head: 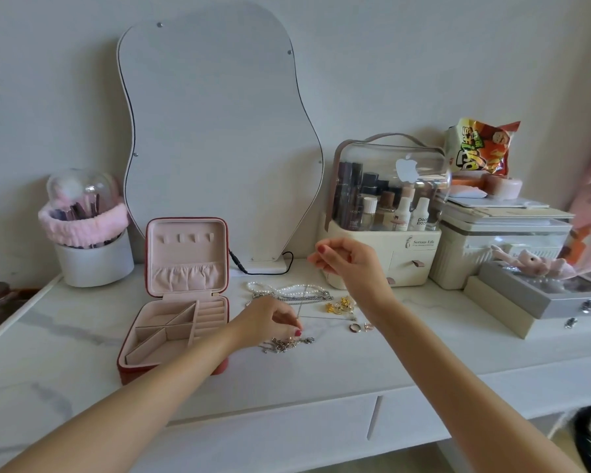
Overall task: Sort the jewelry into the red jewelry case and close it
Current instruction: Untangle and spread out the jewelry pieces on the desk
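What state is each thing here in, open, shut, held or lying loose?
Case: open, compartments empty.
Thin chain: pinched between both hands.
Left hand: pinching chain low.
Right hand: raised, pinching chain.
Pearls: loose on table.
Ring: loose on table.
Organizer: lid shut.

1. Left hand point(270, 319) is low, palm down, with fingertips curled in a pinch.
2. Right hand point(348, 262) is raised, wrist bent, with thumb and forefinger pinched together.
3. Both forearms are bare and stretched forward.

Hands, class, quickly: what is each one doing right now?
Left hand: fingers pinching a thin chain above the tabletop.
Right hand: raised, fingers pinched; the same chain seems to run up to it.
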